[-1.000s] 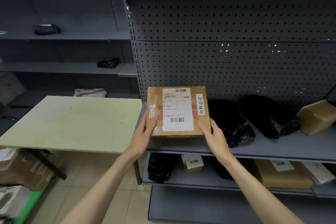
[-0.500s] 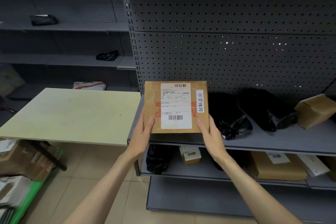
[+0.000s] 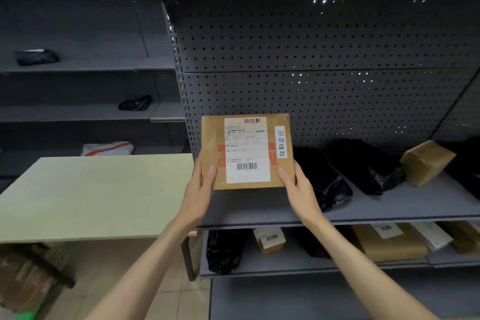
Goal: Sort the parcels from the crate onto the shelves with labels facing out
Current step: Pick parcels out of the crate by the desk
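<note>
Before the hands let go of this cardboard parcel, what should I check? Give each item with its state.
1. Label faces out: ok.
2. cardboard parcel stands upright on the shelf: ok.
3. Bottom edge fully seated on the shelf: cannot tell.
4. left hand and right hand grip its lower corners: ok.
5. Clear of the black bag at its right: cannot tell, they look close.
6. Parcel leans on the pegboard behind: cannot tell.

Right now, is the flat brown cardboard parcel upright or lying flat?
Upright: the brown cardboard parcel stands on edge on the grey shelf, label outward.
</note>
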`<act>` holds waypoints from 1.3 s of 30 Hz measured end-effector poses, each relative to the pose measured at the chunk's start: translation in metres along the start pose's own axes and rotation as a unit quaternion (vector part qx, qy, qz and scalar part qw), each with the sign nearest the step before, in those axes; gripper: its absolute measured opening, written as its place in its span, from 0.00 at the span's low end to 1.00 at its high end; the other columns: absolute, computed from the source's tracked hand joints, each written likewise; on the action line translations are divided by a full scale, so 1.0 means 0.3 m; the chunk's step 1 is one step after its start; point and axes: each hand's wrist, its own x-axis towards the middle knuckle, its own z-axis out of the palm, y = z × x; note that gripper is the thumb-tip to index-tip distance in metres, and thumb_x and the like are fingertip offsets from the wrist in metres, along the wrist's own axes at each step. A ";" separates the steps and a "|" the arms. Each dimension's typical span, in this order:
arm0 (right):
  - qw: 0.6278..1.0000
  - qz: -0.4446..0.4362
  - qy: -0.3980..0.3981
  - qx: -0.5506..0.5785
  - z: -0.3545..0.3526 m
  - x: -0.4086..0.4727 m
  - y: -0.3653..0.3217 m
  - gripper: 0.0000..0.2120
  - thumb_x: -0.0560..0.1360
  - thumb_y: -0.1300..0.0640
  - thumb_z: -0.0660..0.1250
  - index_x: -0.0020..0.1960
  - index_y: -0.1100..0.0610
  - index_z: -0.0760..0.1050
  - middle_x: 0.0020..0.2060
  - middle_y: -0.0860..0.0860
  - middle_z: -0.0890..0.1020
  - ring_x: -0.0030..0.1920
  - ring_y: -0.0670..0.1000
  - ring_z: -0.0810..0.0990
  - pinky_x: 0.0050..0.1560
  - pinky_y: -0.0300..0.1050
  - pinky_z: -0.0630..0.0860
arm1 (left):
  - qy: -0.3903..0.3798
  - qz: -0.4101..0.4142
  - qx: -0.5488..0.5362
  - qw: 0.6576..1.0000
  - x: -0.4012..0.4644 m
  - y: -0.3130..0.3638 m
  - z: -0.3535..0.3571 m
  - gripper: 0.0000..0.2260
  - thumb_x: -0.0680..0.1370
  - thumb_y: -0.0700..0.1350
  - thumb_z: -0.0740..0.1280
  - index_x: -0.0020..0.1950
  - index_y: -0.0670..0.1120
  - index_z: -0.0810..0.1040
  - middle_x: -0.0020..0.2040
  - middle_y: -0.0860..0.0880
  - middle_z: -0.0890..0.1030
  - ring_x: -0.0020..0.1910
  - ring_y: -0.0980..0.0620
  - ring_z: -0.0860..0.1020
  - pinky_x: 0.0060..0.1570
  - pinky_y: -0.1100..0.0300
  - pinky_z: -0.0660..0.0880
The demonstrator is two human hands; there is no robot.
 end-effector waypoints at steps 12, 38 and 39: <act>0.978 -0.032 0.200 -0.040 -0.292 -0.111 -0.168 0.22 0.80 0.46 0.64 0.73 0.47 0.68 0.61 0.36 0.78 0.62 0.36 0.76 0.62 0.33 0.71 | -0.161 0.094 -0.023 0.982 0.174 0.213 0.282 0.27 0.82 0.61 0.59 0.80 0.57 0.58 0.68 0.69 0.72 0.66 0.71 0.70 0.67 0.66 0.65; 0.794 -0.060 0.590 -0.134 -1.423 -1.002 -0.344 0.18 0.80 0.56 0.66 0.69 0.57 0.73 0.61 0.47 0.81 0.61 0.45 0.79 0.62 0.38 0.75 | -0.527 0.207 -0.177 0.805 -0.348 0.829 1.711 0.32 0.78 0.64 0.63 0.79 0.58 0.59 0.72 0.59 0.73 0.70 0.60 0.72 0.73 0.48 0.68; 0.790 -0.067 0.594 -0.134 -1.457 -1.015 -0.350 0.18 0.80 0.57 0.66 0.69 0.58 0.73 0.61 0.48 0.81 0.61 0.45 0.79 0.61 0.37 0.75 | -0.530 0.208 -0.184 0.802 -0.362 0.852 1.755 0.33 0.78 0.65 0.63 0.80 0.57 0.59 0.72 0.58 0.73 0.71 0.60 0.71 0.73 0.47 0.67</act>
